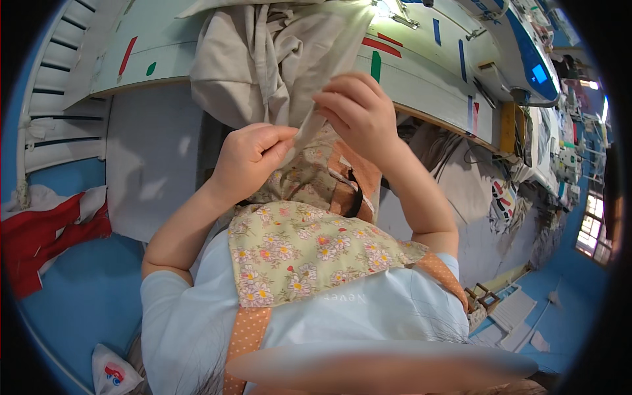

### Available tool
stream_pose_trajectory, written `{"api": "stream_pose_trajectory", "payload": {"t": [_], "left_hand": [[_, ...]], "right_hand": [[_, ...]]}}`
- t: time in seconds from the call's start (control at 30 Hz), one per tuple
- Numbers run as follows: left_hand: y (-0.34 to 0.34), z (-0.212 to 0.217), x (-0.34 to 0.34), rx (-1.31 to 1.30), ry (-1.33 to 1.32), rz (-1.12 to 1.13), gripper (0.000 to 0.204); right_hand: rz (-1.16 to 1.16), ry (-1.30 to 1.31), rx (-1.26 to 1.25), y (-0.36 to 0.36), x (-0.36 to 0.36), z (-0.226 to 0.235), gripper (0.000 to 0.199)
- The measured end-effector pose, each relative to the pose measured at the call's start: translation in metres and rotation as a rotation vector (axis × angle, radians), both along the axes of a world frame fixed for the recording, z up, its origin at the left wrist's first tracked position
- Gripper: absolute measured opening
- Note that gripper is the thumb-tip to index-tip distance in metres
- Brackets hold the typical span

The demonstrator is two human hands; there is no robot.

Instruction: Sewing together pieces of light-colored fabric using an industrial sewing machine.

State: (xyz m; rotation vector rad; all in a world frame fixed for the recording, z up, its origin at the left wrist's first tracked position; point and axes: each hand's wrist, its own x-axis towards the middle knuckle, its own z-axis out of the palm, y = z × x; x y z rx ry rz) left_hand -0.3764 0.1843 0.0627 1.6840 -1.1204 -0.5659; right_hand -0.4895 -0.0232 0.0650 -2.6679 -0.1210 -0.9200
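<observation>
Pinching beige cloth [276, 72] in narrow grip with left hand [253, 157] and right hand [362, 117]; apparently straightening its edge, next needing even tension.

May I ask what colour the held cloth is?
The cloth is pale beige, best seen in the head view.

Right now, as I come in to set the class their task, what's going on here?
A person in a flower-patterned apron is handling a large beige cloth. The left hand pinches its edge between thumb and fingers, and the right hand holds it a little farther up, with a narrow stretch of cloth between them. The rest lies bunched on the pale worktable and hangs over the front edge. A blue-and-white machine with a lit screen stands to the right.
</observation>
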Motion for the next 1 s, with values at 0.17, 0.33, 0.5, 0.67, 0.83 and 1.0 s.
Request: {"api": "stream_pose_trajectory", "payload": {"t": [0.17, 0.33, 0.5, 0.67, 0.83, 1.0], "left_hand": [[-0.016, 0.009, 0.003, -0.083, -0.195, -0.204, 0.019], [-0.031, 0.019, -0.004, -0.100, -0.407, -0.321, 0.021], [-0.038, 0.024, -0.007, -0.092, -0.584, -0.421, 0.022], [-0.034, 0.038, -0.033, -0.395, -0.674, -0.403, 0.013], [-0.071, 0.000, -0.055, -0.027, -0.147, -0.823, 0.012], [-0.057, -0.134, 0.052, 0.049, -0.192, -0.238, 0.065]], "right_hand": [[-0.062, -0.187, -0.161, 0.009, -0.037, -0.019, 0.033], [-0.105, -0.209, -0.175, 0.013, -0.050, -0.023, 0.034], [-0.126, -0.196, -0.159, 0.013, -0.058, -0.028, 0.030], [-0.160, -0.229, -0.086, 0.007, -0.059, -0.017, 0.020], [-0.157, -0.274, -0.022, -0.001, -0.046, 0.029, 0.020], [-0.193, -0.225, 0.149, 0.015, -0.060, -0.010, 0.022]]}}
